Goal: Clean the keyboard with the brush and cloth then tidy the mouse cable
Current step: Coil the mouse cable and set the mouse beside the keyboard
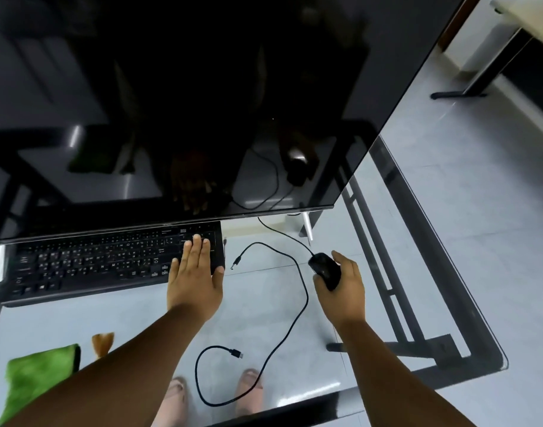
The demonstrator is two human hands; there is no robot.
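A black keyboard (94,266) lies on the glass desk (295,328), partly under the monitor's lower edge. My left hand (196,278) rests flat on the keyboard's right end, fingers spread. My right hand (341,285) grips the black mouse (324,269) to the right. A black cable (298,303) snakes loosely across the glass between my arms, one plug (236,262) near the keyboard and another plug (237,354) near the front. A green cloth (36,380) lies at the front left, with the brush's bristle end (102,343) showing beside my left forearm.
A large dark monitor (187,103) fills the upper view and overhangs the keyboard. The desk's front-right corner (501,362) is rounded, with its black frame visible through the glass. My feet show below the glass. Another desk's leg (467,87) stands at the far right.
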